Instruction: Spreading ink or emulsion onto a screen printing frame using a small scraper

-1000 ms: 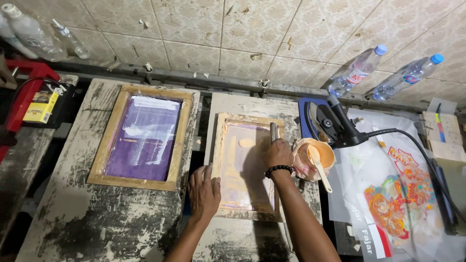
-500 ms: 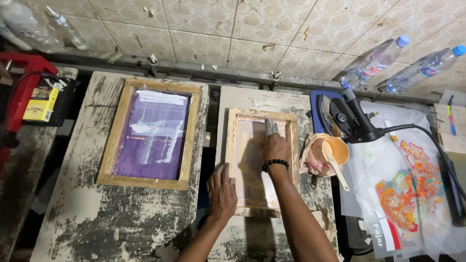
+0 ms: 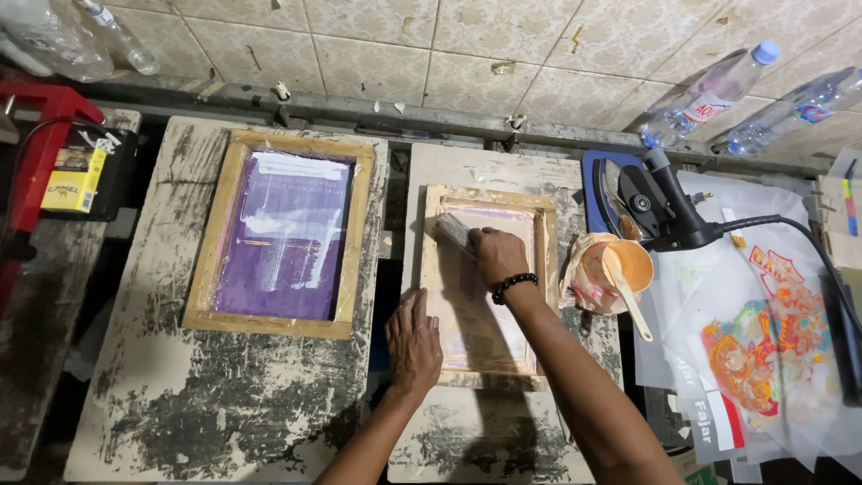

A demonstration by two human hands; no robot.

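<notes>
My right hand (image 3: 496, 256) is gripping the squeegee (image 3: 454, 233), fingers pressed around it, on the wooden screen frame (image 3: 485, 287); the left hand (image 3: 415, 346), fingers together, is pressing the stiff frame's edge, which seems light.

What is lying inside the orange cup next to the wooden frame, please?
A pale spatula stands slanted in the orange cup, its handle sticking out over the rim. The cup's bottom and any contents cannot be seen.

Even overhead light, soft shadows, sharp focus, slight edge distortion.
</notes>
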